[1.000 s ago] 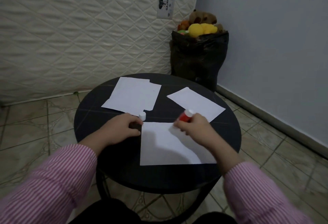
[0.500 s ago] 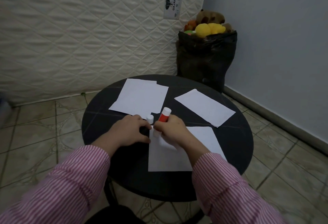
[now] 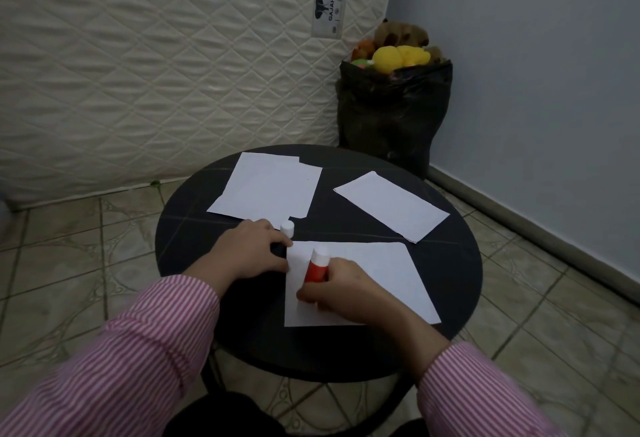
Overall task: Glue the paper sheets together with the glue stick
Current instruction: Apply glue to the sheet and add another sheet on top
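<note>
Glue stick (image 3: 316,267), red-bodied with a white end, stood tilted on the nearest paper sheet (image 3: 367,280), its long axis leaning from the hidden working tip near the person up toward the far side of the table, the white end uppermost. The right hand (image 3: 349,293) had its fingers curled round the lower barrel, which suits dragging the tip down the sheet's left margin; that margin looked like the strip being coated, though no glue film could be made out. Just left of that sheet, the left hand (image 3: 251,253) rested on the round black table (image 3: 180,242) at the sheet's upper left corner, apparently steadying the paper against the stroke; a small white cap (image 3: 287,228) showed at its fingertips, and whether the fingers pinched it or merely lay beside it could not be told. Beyond the sheet lay a pair of overlapped sheets (image 3: 266,190), and to its far right a single angled sheet (image 3: 391,209), both apart from it, likely waiting to be joined. Behind the table stood a black bag of plush toys (image 3: 394,107).
</note>
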